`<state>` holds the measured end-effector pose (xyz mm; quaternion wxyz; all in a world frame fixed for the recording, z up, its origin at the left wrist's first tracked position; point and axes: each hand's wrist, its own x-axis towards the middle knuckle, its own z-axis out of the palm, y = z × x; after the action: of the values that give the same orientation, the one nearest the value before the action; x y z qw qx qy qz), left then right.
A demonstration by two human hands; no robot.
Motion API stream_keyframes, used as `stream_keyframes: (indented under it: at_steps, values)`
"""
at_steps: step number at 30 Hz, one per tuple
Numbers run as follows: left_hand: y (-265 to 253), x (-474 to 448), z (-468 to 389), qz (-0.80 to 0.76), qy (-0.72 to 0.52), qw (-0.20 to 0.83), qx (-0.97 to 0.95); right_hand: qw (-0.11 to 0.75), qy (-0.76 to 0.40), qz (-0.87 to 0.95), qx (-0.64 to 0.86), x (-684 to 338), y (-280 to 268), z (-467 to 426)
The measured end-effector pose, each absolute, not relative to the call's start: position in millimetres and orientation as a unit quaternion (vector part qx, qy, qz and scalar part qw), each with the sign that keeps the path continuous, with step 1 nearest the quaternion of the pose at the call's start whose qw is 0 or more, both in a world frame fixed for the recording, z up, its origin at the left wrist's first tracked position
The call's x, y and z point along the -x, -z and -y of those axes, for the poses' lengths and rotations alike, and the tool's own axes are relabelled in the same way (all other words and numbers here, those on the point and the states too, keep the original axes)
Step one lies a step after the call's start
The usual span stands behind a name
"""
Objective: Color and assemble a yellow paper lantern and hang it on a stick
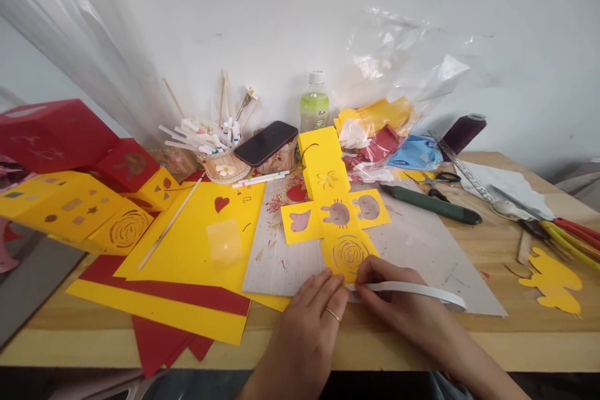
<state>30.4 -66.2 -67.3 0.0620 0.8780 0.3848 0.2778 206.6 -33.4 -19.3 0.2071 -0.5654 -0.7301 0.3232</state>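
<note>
A yellow paper box cut-out (331, 203) lies unfolded in a cross shape, with rabbit, bird, flower and spiral designs cut into it. It rests on a stained grey board (412, 250). My left hand (313, 315), with a ring on one finger, lies with its fingers flat at the cut-out's near edge. Close beside it, my right hand (396, 297) pinches a white strip of tape (422, 287) at that same edge. The strip curves back over the right hand toward a roll partly hidden behind it. The tape's very end is hard to make out between the hands.
Yellow and red paper sheets (187, 244) and decorated paper boxes (65, 200) lie left. A phone (267, 142), a basket of markers (225, 165) and a bottle (314, 103) stand behind. A green cutter (431, 203), scissors (443, 178) and pliers (569, 234) lie right.
</note>
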Motion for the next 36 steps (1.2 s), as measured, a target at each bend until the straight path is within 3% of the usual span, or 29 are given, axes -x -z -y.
stream_keyframes:
  at_steps: [12,24,36]
  values:
    - [66,-30,66,-0.368,-0.285,-0.028,-0.885,0.117,-0.273,0.727,0.619,-199,11,29]
    - [66,-30,66,-0.369,-0.273,-0.024,-0.888,0.104,-0.278,0.724,0.622,-201,11,26]
    - [66,-36,64,-0.378,-0.297,-0.121,-0.868,0.077,-0.225,0.73,0.64,-196,5,30]
